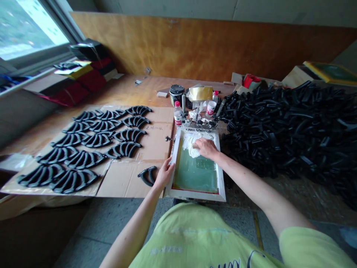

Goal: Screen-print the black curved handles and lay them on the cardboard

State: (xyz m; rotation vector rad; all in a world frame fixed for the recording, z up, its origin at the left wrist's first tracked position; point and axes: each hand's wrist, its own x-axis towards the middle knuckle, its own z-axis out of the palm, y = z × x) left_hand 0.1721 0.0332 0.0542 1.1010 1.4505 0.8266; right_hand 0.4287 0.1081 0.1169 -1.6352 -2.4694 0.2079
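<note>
A screen-printing frame (222, 185) with a green mesh lies in front of me, its far end at a metal clamp (198, 125). Thick white ink (192, 143) covers the far part of the mesh. My right hand (206, 148) is closed over the ink; a small edge of something shows at its fingertips, too hidden to name. With fingers bent around it, my left hand (166, 171) grips the frame's left side. Beside that hand, two curved black plastic pieces (149, 175) lie on the cardboard (125, 178).
Rows of curved black pieces (76, 158) cover the cardboard at left. A big heap of black parts (279, 126) stands close on the right. Behind the frame are a tub (176, 93), a red-capped bottle (177, 113), a paper cup (211, 108) and a tape roll (200, 93).
</note>
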